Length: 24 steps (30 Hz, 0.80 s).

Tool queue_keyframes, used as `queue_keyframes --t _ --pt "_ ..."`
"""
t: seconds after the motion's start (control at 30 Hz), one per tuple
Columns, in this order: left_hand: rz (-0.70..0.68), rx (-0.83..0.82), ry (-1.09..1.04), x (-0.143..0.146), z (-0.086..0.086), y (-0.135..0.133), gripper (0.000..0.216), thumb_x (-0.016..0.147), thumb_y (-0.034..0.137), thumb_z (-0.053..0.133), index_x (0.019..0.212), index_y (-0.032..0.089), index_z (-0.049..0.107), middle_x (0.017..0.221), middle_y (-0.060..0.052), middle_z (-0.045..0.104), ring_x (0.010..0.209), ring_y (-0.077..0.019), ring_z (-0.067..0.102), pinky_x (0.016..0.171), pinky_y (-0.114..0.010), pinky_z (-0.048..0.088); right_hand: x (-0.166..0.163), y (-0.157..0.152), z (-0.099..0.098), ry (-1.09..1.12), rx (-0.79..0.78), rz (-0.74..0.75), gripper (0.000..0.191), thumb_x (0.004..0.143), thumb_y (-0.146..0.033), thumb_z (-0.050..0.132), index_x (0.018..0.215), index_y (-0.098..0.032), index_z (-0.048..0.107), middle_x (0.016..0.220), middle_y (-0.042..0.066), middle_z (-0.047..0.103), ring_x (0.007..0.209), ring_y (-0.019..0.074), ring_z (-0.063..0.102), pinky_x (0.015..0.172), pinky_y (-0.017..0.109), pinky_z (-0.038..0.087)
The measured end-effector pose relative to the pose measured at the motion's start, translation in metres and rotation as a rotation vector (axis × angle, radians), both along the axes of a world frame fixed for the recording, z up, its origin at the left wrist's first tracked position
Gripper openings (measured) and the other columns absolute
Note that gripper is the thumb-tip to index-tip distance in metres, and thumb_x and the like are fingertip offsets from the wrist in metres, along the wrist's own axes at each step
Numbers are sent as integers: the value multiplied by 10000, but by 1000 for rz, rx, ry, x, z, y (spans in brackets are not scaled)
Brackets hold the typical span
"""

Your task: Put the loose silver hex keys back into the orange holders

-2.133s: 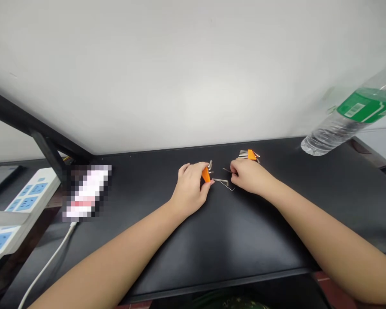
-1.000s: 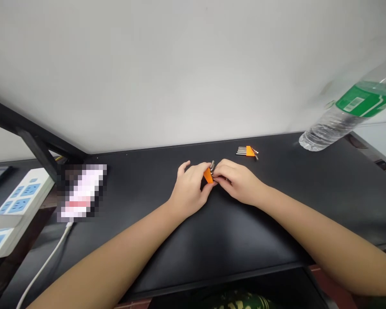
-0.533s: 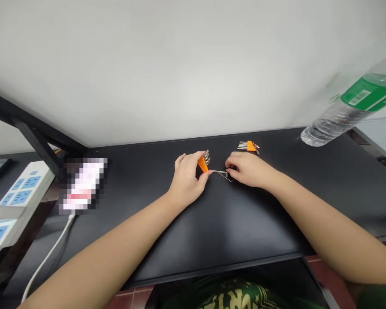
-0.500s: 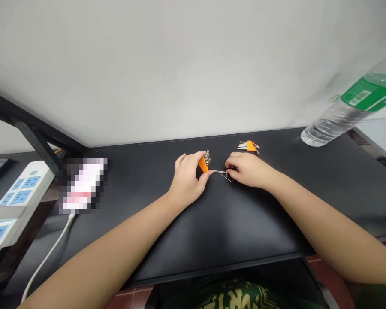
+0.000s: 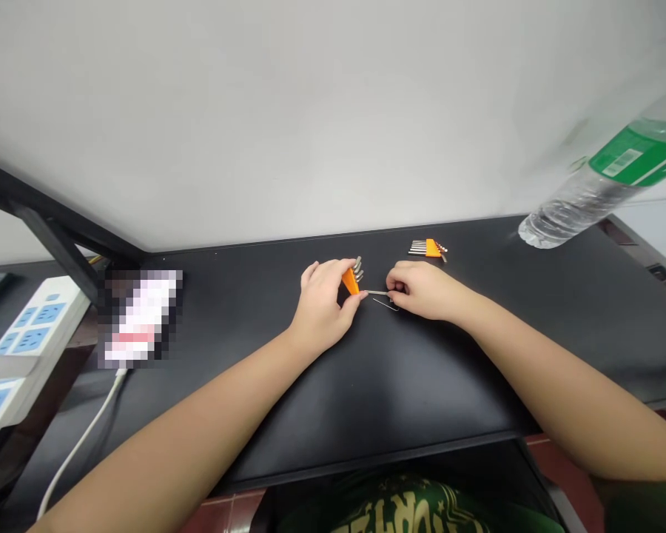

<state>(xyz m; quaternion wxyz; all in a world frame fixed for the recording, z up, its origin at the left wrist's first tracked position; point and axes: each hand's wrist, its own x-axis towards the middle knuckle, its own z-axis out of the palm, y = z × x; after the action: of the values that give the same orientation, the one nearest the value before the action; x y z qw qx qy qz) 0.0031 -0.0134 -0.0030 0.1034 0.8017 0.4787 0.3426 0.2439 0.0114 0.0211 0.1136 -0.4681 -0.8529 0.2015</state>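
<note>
On the black table [image 5: 411, 377], my left hand [image 5: 323, 305] is closed around an orange hex-key holder [image 5: 350, 280] with a few key ends sticking up from it. My right hand [image 5: 425, 290] pinches a thin silver hex key [image 5: 376, 293] that reaches toward the holder's lower end. Another thin key [image 5: 385, 304] lies on the table just below my right fingers. A second orange holder full of hex keys [image 5: 428, 248] rests farther back, behind my right hand.
A clear water bottle with a green label [image 5: 604, 185] lies at the back right. At the left are a blurred-out object [image 5: 138, 318], a white cable [image 5: 78, 444], white power strips with blue sockets [image 5: 16, 340] and a black diagonal frame bar [image 5: 55, 237].
My right hand drew back from the orange holder to the loose keys, took one thin key, and now holds it with its tip toward the holder. My left hand stayed put.
</note>
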Motion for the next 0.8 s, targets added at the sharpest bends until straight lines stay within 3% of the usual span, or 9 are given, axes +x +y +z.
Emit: queue_keyframes --t 0.43,0.7,0.8 --pt "9 11 18 0 0 0 461 913 347 695 1334 237 543 1337 -109 676 1326 -289 592 1227 -528 301 0 0 5 -24 2 -20 159 833 -45 604 767 -182 651 824 38 661 741 166 598 701 274 448" --pt "3 11 24 0 1 0 476 910 348 705 1337 236 528 1333 -105 677 1291 -283 614 1230 -532 295 -1 -1 10 -269 -23 -195 171 766 -116 634 667 -203 525 786 63 640 643 178 537 569 298 351" --pt "4 3 35 0 0 0 475 908 362 712 1330 242 529 1315 -98 687 1255 -277 631 1234 -534 285 0 -2 12 -156 30 -134 160 766 -105 626 696 -206 523 775 45 630 657 171 536 587 284 357"
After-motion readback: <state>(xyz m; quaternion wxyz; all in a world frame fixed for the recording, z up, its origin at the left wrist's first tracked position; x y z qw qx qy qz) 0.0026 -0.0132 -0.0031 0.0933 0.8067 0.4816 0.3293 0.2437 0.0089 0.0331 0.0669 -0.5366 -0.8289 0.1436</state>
